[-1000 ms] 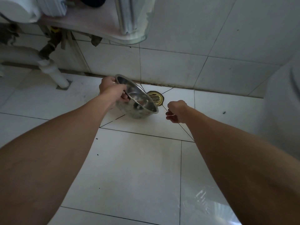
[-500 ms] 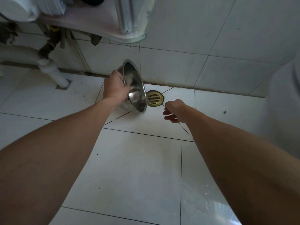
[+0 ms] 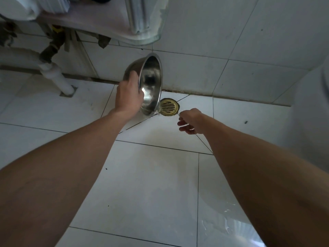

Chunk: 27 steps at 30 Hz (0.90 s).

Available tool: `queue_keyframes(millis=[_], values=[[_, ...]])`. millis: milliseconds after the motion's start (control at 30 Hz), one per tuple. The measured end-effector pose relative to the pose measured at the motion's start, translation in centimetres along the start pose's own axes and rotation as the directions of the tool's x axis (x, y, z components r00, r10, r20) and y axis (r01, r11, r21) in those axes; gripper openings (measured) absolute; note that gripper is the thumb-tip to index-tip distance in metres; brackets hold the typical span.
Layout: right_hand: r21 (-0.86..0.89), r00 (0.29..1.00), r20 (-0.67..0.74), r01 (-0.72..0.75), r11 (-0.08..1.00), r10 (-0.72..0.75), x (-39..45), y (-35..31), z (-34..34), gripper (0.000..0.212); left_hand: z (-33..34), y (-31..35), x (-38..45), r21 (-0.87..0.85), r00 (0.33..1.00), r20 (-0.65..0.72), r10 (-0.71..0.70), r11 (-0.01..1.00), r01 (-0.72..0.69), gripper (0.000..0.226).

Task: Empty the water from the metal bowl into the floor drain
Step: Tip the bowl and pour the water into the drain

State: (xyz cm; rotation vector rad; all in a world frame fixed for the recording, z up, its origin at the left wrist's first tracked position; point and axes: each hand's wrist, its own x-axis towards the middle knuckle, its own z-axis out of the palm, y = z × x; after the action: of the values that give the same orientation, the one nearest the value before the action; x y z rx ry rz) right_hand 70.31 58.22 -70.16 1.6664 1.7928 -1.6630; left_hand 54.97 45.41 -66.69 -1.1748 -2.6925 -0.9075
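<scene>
My left hand (image 3: 128, 97) grips the rim of the metal bowl (image 3: 151, 82), which is tipped almost on its side with its mouth facing right. Its lower edge hangs just left of the round brass floor drain (image 3: 168, 106), and a thin trickle of water runs off that edge beside the drain. My right hand (image 3: 190, 121) hovers low over the floor just right of and nearer than the drain, with its fingers loosely curled and nothing in them.
White tiled floor (image 3: 147, 184) meets a white tiled wall (image 3: 213, 41) just behind the drain. A white drain pipe (image 3: 55, 75) enters the floor at left under a shelf (image 3: 99, 24). A wet patch (image 3: 222, 221) glistens on the tiles at lower right.
The bowl has been tilted from nearly level to almost on its side and lifted a little, with its rim lowered beside the drain. My right hand stayed near the drain.
</scene>
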Motion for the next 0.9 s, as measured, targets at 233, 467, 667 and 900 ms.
queue_keyframes(millis=[233,467,667,900], values=[[0.002,1.000,0.007,0.007,1.000,-0.007,-0.3,-0.1,-0.1,0.020,-0.4,1.0,0.8,0.174,0.985,-0.008,0.174,0.970,-0.170,0.030],[-0.003,1.000,-0.004,0.006,1.000,-0.006,-0.4,0.0,-0.2,0.021,-0.7,1.8,0.6,0.291,0.950,0.072,0.305,0.904,-0.312,0.034],[0.005,1.000,-0.003,0.008,1.000,-0.008,-0.5,-0.1,-0.4,0.021,-0.7,1.5,0.5,0.312,0.951,0.075,0.300,0.899,-0.308,0.032],[0.005,1.000,0.003,0.021,1.000,-0.021,-0.5,-0.1,-0.6,0.022,-0.9,1.3,0.4,0.235,0.965,0.030,0.261,0.936,-0.260,0.031]])
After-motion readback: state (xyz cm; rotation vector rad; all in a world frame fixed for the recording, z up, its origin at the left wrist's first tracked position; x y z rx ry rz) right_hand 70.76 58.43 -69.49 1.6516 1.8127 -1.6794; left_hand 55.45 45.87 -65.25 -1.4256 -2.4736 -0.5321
